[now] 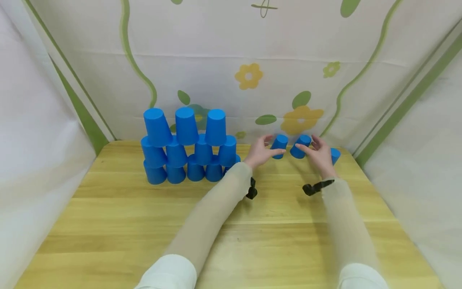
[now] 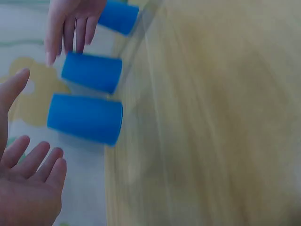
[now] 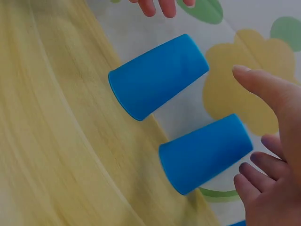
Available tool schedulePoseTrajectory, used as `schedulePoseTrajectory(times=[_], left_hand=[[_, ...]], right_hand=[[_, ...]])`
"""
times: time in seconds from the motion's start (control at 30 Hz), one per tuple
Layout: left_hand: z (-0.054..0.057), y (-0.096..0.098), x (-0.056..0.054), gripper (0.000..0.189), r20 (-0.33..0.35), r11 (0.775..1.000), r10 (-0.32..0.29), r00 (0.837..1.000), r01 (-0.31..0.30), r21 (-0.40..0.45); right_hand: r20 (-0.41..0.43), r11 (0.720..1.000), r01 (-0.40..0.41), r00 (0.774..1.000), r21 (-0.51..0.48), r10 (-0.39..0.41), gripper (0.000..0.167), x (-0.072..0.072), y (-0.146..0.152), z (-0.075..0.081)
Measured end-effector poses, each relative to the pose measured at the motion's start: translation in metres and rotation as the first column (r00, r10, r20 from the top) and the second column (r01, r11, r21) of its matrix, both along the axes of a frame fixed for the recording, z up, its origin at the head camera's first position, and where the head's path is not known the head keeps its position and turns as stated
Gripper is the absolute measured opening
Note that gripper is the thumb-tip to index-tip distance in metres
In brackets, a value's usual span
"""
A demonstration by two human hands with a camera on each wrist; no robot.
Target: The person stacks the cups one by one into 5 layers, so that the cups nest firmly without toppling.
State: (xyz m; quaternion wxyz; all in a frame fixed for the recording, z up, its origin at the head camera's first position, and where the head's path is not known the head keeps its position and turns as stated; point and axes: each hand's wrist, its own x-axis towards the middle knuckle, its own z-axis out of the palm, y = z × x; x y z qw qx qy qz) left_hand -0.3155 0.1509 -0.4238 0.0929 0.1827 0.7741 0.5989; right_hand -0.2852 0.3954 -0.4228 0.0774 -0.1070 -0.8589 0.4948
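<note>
My left hand (image 1: pixel 258 154) is spread beside an upside-down blue cup (image 1: pixel 280 144) near the table's back edge. In the left wrist view, its thumb and fingers stand apart and a gap separates them from that cup (image 2: pixel 84 118). My right hand (image 1: pixel 321 157) reaches round the right side of a second inverted blue cup (image 1: pixel 303 143). The right wrist view has its thumb and fingers loosely extended by this cup (image 3: pixel 206 153), without a grip; whether a fingertip touches it I cannot tell. The two cups stand a small distance apart.
Left of my hands rises a stack of inverted blue cups (image 1: pixel 176 154) in three rows, with three on top. Another blue cup (image 1: pixel 335 155) stands behind my right wrist, partly hidden. A white patterned curtain (image 1: pixel 216 48) hangs right behind the wooden table (image 1: pixel 144 224).
</note>
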Motion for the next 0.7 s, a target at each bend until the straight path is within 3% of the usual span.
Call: schedulePoseTrajectory(times=[0.1,0.23,0.33,0.5,0.7], left_hand=[[0.001,0.002,-0.008,0.084,0.024,0.999,0.039,0.999,-0.039,-0.037],[0.000,0.008,-0.010,0.092,0.047,0.996,0.018,0.999,-0.014,-0.090],[-0.005,0.011,-0.008,0.095,0.078,0.995,0.004,0.997,0.004,-0.104],[-0.015,0.012,-0.006,0.093,0.107,0.996,0.041,0.993,-0.032,-0.087],[-0.025,0.014,-0.006,0.079,0.041,0.985,0.094,0.995,-0.087,-0.148]], right_hand=[[-0.040,0.999,-0.012,0.999,-0.044,0.010,0.095,-0.017,-0.006,-0.009],[-0.077,0.997,0.005,0.997,-0.074,-0.010,0.081,-0.029,-0.013,-0.019],[-0.060,0.997,0.014,0.998,-0.074,-0.018,0.076,-0.030,-0.019,-0.022],[-0.026,0.998,-0.046,0.999,-0.043,0.044,0.076,-0.027,-0.027,-0.023],[0.009,0.996,-0.076,0.997,-0.043,0.076,0.077,-0.018,-0.024,-0.024]])
